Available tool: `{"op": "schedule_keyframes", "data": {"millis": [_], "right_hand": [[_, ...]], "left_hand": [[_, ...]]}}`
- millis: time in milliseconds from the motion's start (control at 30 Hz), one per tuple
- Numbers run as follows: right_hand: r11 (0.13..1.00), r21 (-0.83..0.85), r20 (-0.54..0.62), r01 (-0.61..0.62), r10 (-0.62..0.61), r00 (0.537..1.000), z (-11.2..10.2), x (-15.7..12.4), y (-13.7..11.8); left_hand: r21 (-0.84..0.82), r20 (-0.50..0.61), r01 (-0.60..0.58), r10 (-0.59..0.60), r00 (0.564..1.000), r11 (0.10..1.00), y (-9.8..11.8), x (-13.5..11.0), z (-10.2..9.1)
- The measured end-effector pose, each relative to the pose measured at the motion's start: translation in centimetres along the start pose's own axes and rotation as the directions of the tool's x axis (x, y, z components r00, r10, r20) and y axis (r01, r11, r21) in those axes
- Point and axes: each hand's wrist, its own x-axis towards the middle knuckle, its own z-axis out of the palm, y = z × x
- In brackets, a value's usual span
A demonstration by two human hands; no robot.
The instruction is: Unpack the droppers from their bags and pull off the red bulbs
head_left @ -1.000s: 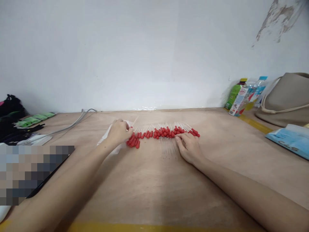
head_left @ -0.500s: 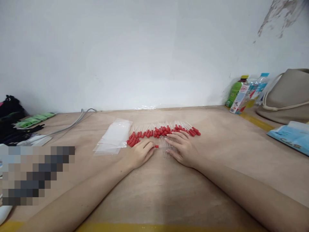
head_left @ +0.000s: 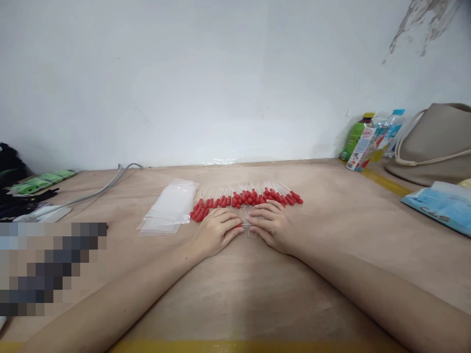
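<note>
Left hand (head_left: 219, 228), one: thumb and fingertips pinched on the red end of one red-tipped tube (head_left: 239, 225), centre of the frame. Long axis of that tube: across the frame, clear shaft pointing rightward from the grip to the right hand (head_left: 275, 225), one. Nearer hand to the red end: left; right fingers bent by the shaft, whether gripping it cannot be told. Between the hands: loose clear tubes (head_left: 247, 234), several, too fine to count, axes running up and down the frame. Just above: row of red-tipped pieces (head_left: 250, 197), dozens, overlapping, exact count not possible. Left of centre: clear bags (head_left: 171, 203), stacked, number hidden. Upper right: bottles (head_left: 353, 141), two caps visible, yellow and blue. Right edge: blue packet (head_left: 437, 208), one
</note>
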Motion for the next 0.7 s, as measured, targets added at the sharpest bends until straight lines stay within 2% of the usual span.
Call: {"op": "schedule_keyframes", "data": {"millis": [133, 267, 500, 700], "right_hand": [[0.999, 0.046, 0.031, 0.01, -0.011, 0.999, 0.3, 0.0, 0.1], [0.985, 0.146, 0.009, 0.086, -0.088, 0.996, 1.0, 0.0, 0.4], [0.963, 0.211, -0.043, 0.171, -0.166, 0.985, 1.2, 0.0, 0.1], [0.959, 0.179, -0.057, 0.218, -0.211, 0.976, 1.1, -0.3, 0.0]], "left_hand": [[-0.026, -0.024, -0.023, 0.023, 0.999, 0.999, 0.0, 0.1, 0.1], [-0.022, -0.035, -0.056, 0.055, 0.998, 0.998, 0.1, 0.2, 0.0], [0.054, 0.033, -0.074, 0.073, 0.997, 0.996, 0.4, 0.0, -0.7], [0.041, 0.098, -0.062, 0.058, 0.994, 0.997, 0.6, -0.2, -1.0]]}}
